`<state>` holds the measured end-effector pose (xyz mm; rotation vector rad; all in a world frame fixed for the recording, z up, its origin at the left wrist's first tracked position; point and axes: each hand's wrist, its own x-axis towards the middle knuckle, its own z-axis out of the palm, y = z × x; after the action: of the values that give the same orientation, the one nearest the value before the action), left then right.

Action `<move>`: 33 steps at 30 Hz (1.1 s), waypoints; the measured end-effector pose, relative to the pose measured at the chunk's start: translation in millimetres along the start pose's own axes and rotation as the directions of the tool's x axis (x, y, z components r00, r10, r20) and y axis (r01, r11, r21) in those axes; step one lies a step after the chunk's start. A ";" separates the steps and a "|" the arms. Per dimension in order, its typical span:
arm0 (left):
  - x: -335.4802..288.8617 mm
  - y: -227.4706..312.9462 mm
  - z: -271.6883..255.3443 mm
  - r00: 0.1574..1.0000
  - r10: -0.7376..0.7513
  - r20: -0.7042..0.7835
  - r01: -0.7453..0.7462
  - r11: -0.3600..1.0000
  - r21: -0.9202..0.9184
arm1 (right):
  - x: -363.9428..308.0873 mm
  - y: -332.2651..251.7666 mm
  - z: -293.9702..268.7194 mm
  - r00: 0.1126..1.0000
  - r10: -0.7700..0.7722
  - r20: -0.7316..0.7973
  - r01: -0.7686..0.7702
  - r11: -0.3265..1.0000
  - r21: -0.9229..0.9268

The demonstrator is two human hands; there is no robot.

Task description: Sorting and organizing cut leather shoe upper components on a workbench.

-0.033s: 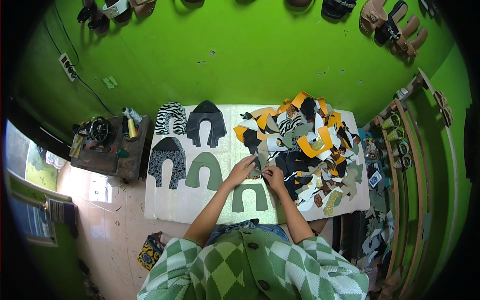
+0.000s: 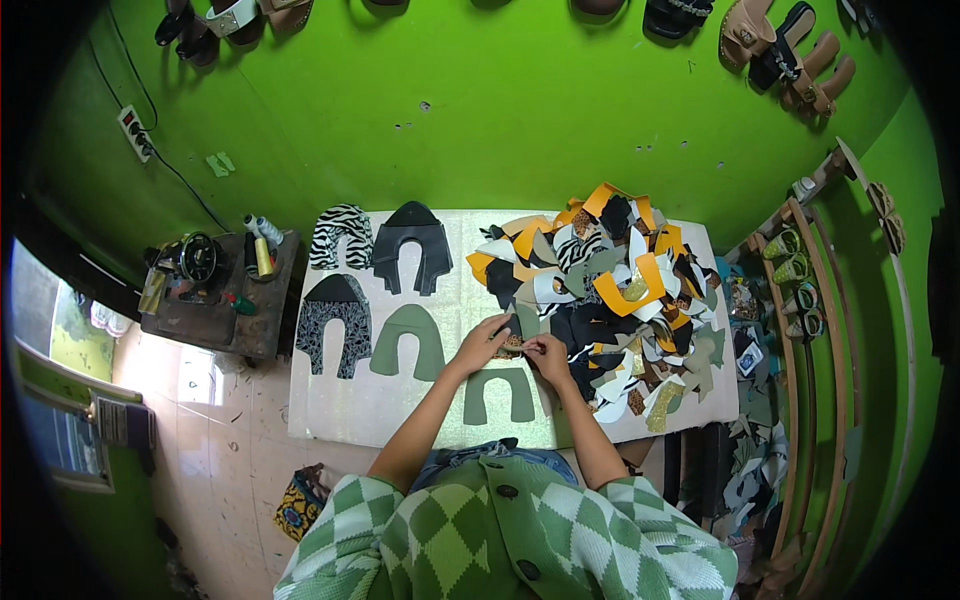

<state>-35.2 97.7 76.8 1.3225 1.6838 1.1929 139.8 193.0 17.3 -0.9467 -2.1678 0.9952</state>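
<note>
Between my hands is a small curved olive-green scrap (image 2: pixel 514 348), pinched at its right end by the fingers of my right hand (image 2: pixel 547 356). My left hand (image 2: pixel 483 343) is closed at the scrap's other end, its fingertips partly hiding what they grip. Just below lies a flat green arch-shaped cutout (image 2: pixel 476 400) with its opening toward me. Beyond and right of my hands spreads a big heap of offcuts (image 2: pixel 632 290) in yellow, black, white, green and animal prints. Left of my hands lies another green arch (image 2: pixel 385 345).
Farther left on the pale table (image 2: pixel 330 415) lie a patterned black-grey arch (image 2: pixel 319 325), a black arch (image 2: pixel 410 222) and a zebra-print arch (image 2: pixel 329 238). A sewing machine (image 2: pixel 200 258) with thread cones stands at left. A wooden rack (image 2: pixel 838 300) with sandals stands at right.
The olive scrap between my hands has turned and dropped slightly toward me, showing more of its face. My left fingers have shifted a little; the arches and heap stay put.
</note>
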 end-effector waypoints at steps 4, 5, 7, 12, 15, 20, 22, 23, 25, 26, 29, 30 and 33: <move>-16.3 -30.3 9.7 0.962 -0.231 0.145 0.252 0.956 -0.149 | -10.7 -5.9 -13.4 0.901 0.286 0.325 -0.364 0.908 0.208; -21.0 -33.8 11.9 0.958 -0.216 0.188 0.252 0.948 -0.196 | -13.9 -9.9 -11.7 0.893 0.292 0.341 -0.420 0.814 0.402; -27.1 -40.0 17.3 0.951 -0.204 0.230 0.263 0.928 -0.265 | -19.8 -5.6 -10.4 0.882 0.287 0.372 -0.453 0.733 0.507; -42.5 -49.5 19.2 0.856 -0.449 0.256 0.517 0.726 -0.454 | -21.3 -12.9 -5.2 0.829 0.346 0.440 -0.516 0.777 0.360; -51.2 -75.9 12.3 0.920 -0.348 0.181 0.392 0.835 -0.387 | -17.7 -13.4 2.6 0.836 0.329 0.439 -0.477 0.832 0.285; -58.8 -103.9 7.3 0.941 -0.327 -0.093 0.326 0.945 -0.021 | -15.1 -5.7 15.2 0.920 0.278 0.277 -0.324 0.937 0.134; -60.2 -105.1 7.4 0.927 -0.356 -0.121 0.361 0.932 0.027 | -15.4 -1.2 16.8 0.925 0.270 0.268 -0.314 0.939 0.139; -60.6 -105.6 7.4 0.911 -0.384 -0.152 0.398 0.915 0.074 | -16.0 0.7 17.6 0.930 0.261 0.261 -0.305 0.941 0.146; -62.8 -100.9 6.0 0.901 -0.406 -0.151 0.422 0.901 0.097 | -17.2 0.8 17.6 0.928 0.272 0.253 -0.312 0.941 0.131; -64.8 -98.5 5.2 0.892 -0.427 -0.150 0.445 0.887 0.121 | -17.8 0.6 17.8 0.927 0.284 0.244 -0.319 0.941 0.118; -65.3 -82.5 8.0 0.876 -0.447 -0.181 0.471 0.872 0.131 | -21.7 2.7 17.6 0.922 0.340 0.188 -0.356 0.932 0.061; -65.2 -78.9 8.3 0.875 -0.448 -0.182 0.473 0.872 0.130 | -23.1 3.5 19.0 0.921 0.340 0.190 -0.356 0.932 0.061; -65.2 -72.4 10.0 0.863 -0.455 -0.219 0.492 0.856 0.161 | -24.7 2.0 22.7 0.939 0.325 0.109 -0.329 0.944 0.024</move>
<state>-34.6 32.4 3.8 0.8478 2.1560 0.8681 138.6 165.5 -1.9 -1.2913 -2.1034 1.2651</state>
